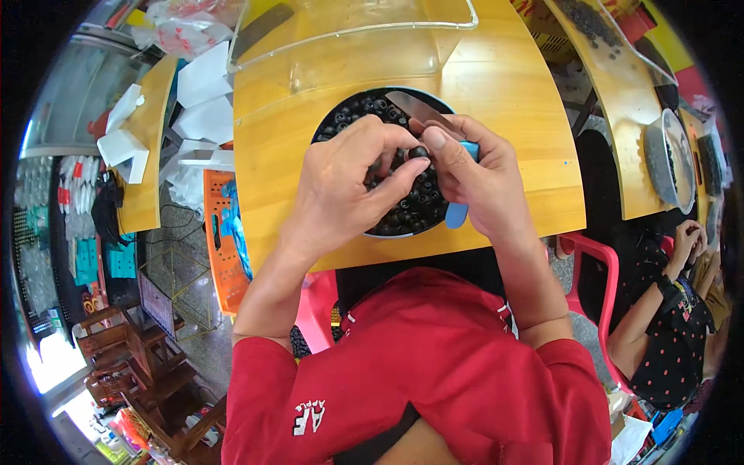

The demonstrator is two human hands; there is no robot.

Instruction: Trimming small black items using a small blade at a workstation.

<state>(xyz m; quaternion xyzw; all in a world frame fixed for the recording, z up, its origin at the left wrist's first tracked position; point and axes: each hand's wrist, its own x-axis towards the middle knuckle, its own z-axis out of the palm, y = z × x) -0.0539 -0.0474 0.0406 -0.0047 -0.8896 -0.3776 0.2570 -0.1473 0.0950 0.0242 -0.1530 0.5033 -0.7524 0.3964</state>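
Over a round bowl (403, 235) on the wooden table, both my hands meet. My left hand (349, 174) pinches a small round black piece (418, 153) between thumb and fingertips. In my right hand (484, 174) is a knife (425, 107) with a blue handle; its metal blade points up and to the left, and my right thumb lies close to the black piece. Many small black ring-like pieces (399, 211), some with holes in the middle, fill the bowl under my hands. Part of the bowl is hidden by my hands.
A clear plastic bin (349, 66) stands at the table's far side. An orange crate (225, 256) is beside the table on the left. At right, a person's hands (686, 242) show near another table with a grey basin (659, 167). A pink chair (601, 252) stands between.
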